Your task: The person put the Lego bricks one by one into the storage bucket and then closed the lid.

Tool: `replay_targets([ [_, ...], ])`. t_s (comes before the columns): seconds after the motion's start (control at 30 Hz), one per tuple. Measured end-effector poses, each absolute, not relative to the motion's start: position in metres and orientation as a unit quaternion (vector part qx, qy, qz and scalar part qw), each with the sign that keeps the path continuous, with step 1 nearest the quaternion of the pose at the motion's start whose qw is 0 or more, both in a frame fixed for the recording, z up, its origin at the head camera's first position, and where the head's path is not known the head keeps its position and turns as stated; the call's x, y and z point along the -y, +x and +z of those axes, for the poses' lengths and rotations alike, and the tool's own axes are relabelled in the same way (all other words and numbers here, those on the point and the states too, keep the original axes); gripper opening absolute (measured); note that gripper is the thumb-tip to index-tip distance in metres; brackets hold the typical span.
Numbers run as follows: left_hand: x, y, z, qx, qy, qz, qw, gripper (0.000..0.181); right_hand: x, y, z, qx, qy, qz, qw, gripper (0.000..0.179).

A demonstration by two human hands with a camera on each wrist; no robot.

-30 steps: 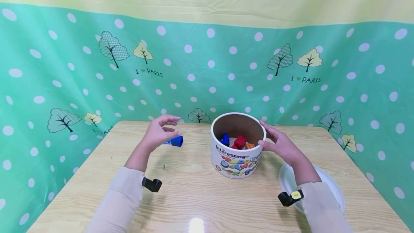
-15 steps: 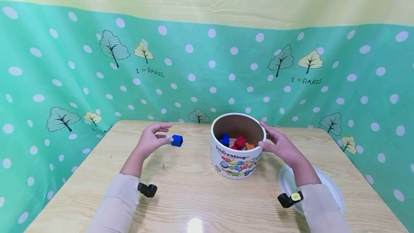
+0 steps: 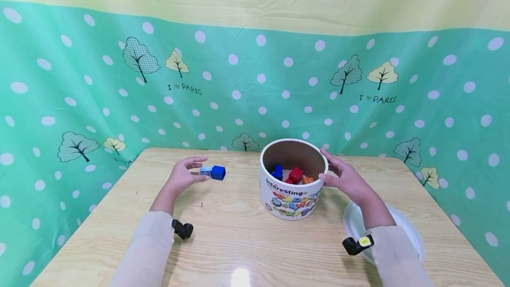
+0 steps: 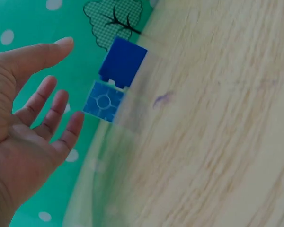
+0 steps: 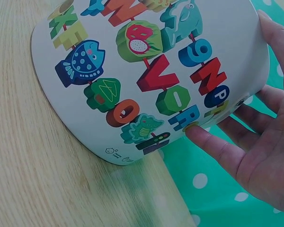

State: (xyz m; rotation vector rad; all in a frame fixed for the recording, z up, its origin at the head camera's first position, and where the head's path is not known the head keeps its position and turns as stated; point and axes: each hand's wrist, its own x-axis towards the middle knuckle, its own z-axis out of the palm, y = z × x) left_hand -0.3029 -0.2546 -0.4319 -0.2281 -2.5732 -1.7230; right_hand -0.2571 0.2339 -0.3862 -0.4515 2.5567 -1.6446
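My left hand (image 3: 184,177) is beside two toy building blocks on the table, its thumb and fingers parted around nothing. The nearer one is a light blue block (image 4: 103,102) with a ring-shaped mark on its face, close to the fingertips. Right against it lies a dark blue block (image 3: 218,172). My right hand (image 3: 345,180) rests on the right side of a white round tub (image 3: 290,205). Its thumb is at the rim, and its fingers (image 5: 217,147) lie spread along the printed outer wall. Inside the tub are a red block (image 3: 295,175), a blue block (image 3: 277,172) and an orange piece (image 3: 308,180).
A white round lid (image 3: 410,234) lies on the wooden table (image 3: 247,242), partly under the right forearm. Behind the table hangs a green dotted cloth (image 3: 247,87). A black wrist camera (image 3: 182,229) sits on the left sleeve, another on the right.
My left hand first came down over the light blue block, then drew back slightly left, so that block shows again. The right hand and tub have stayed in place.
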Motion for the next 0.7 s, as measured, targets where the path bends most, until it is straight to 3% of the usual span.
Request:
replay_targets([
  [0.53,0.263,-0.326,-0.458,0.847,-0.049,-0.528,-0.013,0.069,-0.236,-0.256,-0.387,-0.835,-0.146,-0.530,0.029,0.082],
  [0.7,0.260,-0.327,-0.465,0.862,-0.054,-0.504,-0.001,0.056,-0.235,-0.257,-0.387,-0.832,-0.149,-0.533,0.030,0.081],
])
